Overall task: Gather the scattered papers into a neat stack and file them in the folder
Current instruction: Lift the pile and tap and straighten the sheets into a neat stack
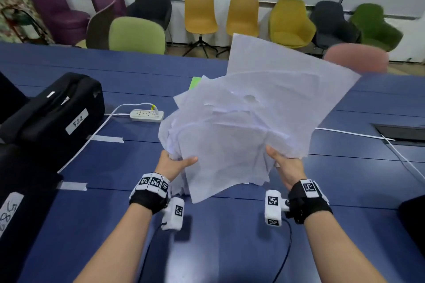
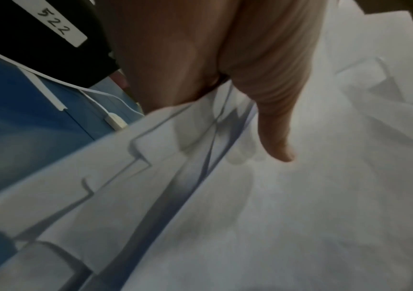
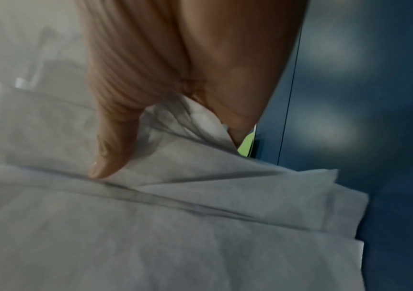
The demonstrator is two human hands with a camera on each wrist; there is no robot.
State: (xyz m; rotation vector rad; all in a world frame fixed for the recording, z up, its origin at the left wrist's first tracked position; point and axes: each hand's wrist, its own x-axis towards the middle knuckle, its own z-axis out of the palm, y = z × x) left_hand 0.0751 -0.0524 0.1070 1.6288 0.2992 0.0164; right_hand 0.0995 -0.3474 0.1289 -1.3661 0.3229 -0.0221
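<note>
A loose, uneven bundle of white papers (image 1: 248, 122) is lifted above the blue table (image 1: 230, 236). My left hand (image 1: 177, 163) grips its near left edge, thumb on top. My right hand (image 1: 285, 165) grips the near right edge the same way. In the left wrist view my left hand's thumb (image 2: 275, 137) lies across the top of the papers (image 2: 275, 216), whose edges are staggered. The right wrist view shows my right hand's thumb (image 3: 110, 153) pressing on the papers (image 3: 150, 226). A green folder (image 1: 195, 82) peeks out behind the bundle, and a sliver of the folder (image 3: 246, 145) shows past my right hand.
Black bags (image 1: 53, 112) labelled 522 lie at the left. A white power strip (image 1: 147, 115) with its cable (image 1: 92, 135) sits left of the bundle. Another white cable (image 1: 354, 134) runs to a table hatch (image 1: 400, 132) at the right. Chairs (image 1: 200, 14) line the far wall.
</note>
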